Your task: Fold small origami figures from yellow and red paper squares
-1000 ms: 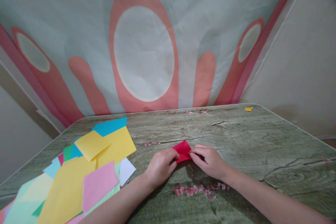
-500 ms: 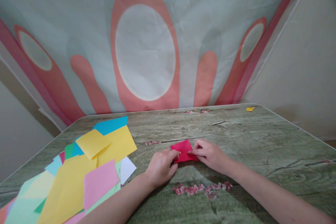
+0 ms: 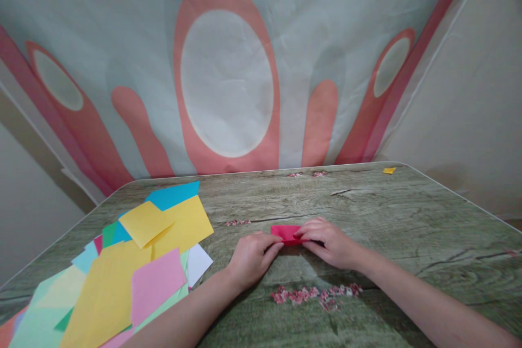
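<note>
A small red sheet of paper (image 3: 285,232), folded into a narrow strip, lies between my hands above the table's middle. My left hand (image 3: 256,252) pinches its left end, thumb below and fingers on top. At the right end, my right hand (image 3: 327,239) grips the paper the same way, its fingers covering that corner. Both ends of the strip are partly hidden by fingertips.
A spread heap of coloured paper sheets (image 3: 110,283) covers the left of the wood-patterned table (image 3: 367,206). A small folded yellow paper (image 3: 389,171) sits near the far right corner. Behind the table hangs a printed backdrop (image 3: 226,81).
The red paper has gone from a wider, roughly square shape to a narrow folded strip. My right fingers have moved from pointing at its middle to pinching its right end.
</note>
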